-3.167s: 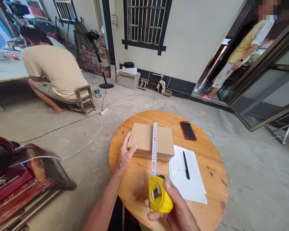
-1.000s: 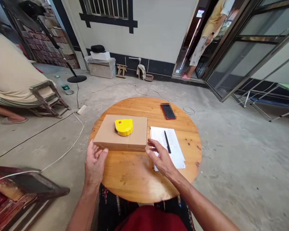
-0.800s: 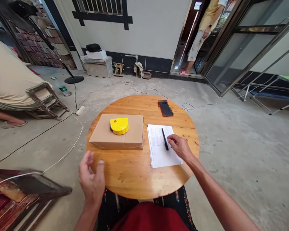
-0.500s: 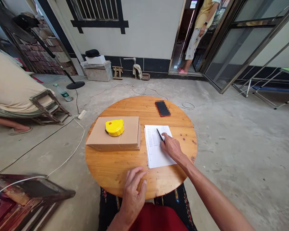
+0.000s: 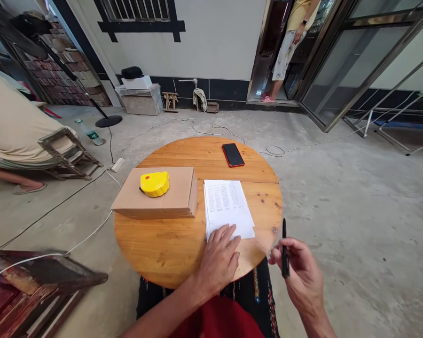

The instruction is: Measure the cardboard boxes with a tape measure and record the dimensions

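Observation:
My left hand [image 5: 220, 253] lies flat, fingers stretched out, over the lower edge of a small stack of white paper sheets [image 5: 229, 202] with rows of writing on them. My right hand [image 5: 301, 272] is off the table's right edge, holding a black pen [image 5: 285, 249] nearly upright between thumb and fingers. Left of the paper, a yellow tape measure [image 5: 155, 184] rests on top of a closed brown cardboard box [image 5: 176, 206]. Beyond the paper lies a phone [image 5: 233, 155] with a red edge and dark screen. All of these stand on a round wooden table [image 5: 155, 244].
A seated person [image 5: 17, 117] is at the left by a small wooden chair [image 5: 68, 150]. Another person [image 5: 287, 51] stands in the doorway. Cables and a white power strip [image 5: 117, 165] lie on the floor, with a plastic bottle [image 5: 91, 134] and a stand base [image 5: 108, 121].
My right hand has lifted the pen from the paper and drawn it back to the right, past the table edge. My left hand has moved right, onto the paper's lower edge.

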`<state>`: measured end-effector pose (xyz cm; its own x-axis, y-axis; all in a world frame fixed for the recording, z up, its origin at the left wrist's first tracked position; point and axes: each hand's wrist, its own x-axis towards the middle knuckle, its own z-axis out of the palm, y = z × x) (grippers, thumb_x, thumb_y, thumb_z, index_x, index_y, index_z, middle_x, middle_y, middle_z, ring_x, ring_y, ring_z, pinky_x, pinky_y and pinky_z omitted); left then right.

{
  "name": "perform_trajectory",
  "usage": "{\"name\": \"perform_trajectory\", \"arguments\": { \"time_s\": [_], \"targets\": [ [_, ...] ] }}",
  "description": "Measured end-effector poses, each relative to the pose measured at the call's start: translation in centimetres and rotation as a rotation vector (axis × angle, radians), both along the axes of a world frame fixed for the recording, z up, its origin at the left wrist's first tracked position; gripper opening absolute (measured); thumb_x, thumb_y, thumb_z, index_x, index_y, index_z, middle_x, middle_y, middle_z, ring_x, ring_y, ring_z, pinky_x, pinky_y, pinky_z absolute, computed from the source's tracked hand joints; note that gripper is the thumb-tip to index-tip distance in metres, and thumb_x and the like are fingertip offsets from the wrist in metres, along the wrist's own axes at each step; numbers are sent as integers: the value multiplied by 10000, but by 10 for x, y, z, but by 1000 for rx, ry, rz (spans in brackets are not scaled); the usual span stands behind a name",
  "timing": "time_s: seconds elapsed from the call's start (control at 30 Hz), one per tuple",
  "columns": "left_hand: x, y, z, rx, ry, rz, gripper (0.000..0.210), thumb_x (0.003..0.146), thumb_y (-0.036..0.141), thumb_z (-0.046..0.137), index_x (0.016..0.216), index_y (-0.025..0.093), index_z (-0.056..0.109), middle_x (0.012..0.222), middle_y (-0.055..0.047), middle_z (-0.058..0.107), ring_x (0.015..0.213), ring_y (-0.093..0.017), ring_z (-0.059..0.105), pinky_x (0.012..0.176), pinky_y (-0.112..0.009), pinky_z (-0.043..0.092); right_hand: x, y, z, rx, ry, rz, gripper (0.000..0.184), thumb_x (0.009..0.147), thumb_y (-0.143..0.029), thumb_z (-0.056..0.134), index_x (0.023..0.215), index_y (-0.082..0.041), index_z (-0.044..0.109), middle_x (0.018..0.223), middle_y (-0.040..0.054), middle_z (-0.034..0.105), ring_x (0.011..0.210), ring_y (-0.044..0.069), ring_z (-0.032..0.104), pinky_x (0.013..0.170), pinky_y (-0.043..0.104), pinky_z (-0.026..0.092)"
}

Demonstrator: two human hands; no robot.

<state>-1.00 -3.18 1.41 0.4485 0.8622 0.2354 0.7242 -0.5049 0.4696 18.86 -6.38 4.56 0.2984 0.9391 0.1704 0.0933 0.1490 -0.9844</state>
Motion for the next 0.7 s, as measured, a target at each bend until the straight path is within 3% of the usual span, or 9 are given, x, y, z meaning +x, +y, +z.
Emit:
{"name": "perform_trajectory", "arguments": {
  "time_s": [0.1,0.2,0.3,0.37,0.47,0.57,0.7],
  "targets": [
    [7,11,-3,-10,67,-23,433,873,184,555,1306,194,553,1504,-86,452,1393,-314,363,1113,-529,367,-3,4,-1,69,-19,-93,106,911,-304,626,975,-221,646,595,-36,594,536,129,596,560,254,512],
    [12,20,-4,-23,107,-32,425,898,219,553,1322,190,539,1513,-90,441,1419,-308,332,1126,-529,345,0,11,-4,77,7,-55,216,959,-334,542,1059,-206,683,663,-2,643,600,148,627,608,289,530],
    [15,26,-5,-29,124,-19,403,917,245,545,1316,187,538,1493,-95,466,1392,-306,368,1105,-531,362,3,20,-7,33,-42,-66,164,905,-327,628,1005,-210,686,743,28,717,629,168,660,591,289,537],
    [17,30,-6,-28,120,-5,388,922,257,548,1302,184,544,1465,-100,496,1342,-303,420,1077,-523,386,4,29,-9,-13,-84,-79,109,873,-325,672,890,-218,664,660,1,696,577,157,642,575,274,523],
    [17,35,-9,-17,94,19,344,922,249,549,1260,190,568,1417,-97,539,1273,-288,467,1046,-504,406,3,52,-13,-68,-105,-5,167,917,-372,597,942,-223,667,627,-14,668,578,160,643,612,288,532],
    [16,36,-12,-18,76,34,322,928,224,532,1246,194,571,1397,-87,553,1253,-279,468,1031,-489,405,-1,79,-20,-135,-112,138,297,947,-419,515,1110,-217,660,840,44,737,738,194,701,674,315,564],
    [15,37,-14,-51,62,34,337,919,200,536,1255,195,559,1400,-72,547,1251,-273,457,1034,-472,387,-13,109,-28,-182,-222,165,204,902,-398,581,951,-216,659,721,3,694,622,158,657,601,264,539]
  ]
}}
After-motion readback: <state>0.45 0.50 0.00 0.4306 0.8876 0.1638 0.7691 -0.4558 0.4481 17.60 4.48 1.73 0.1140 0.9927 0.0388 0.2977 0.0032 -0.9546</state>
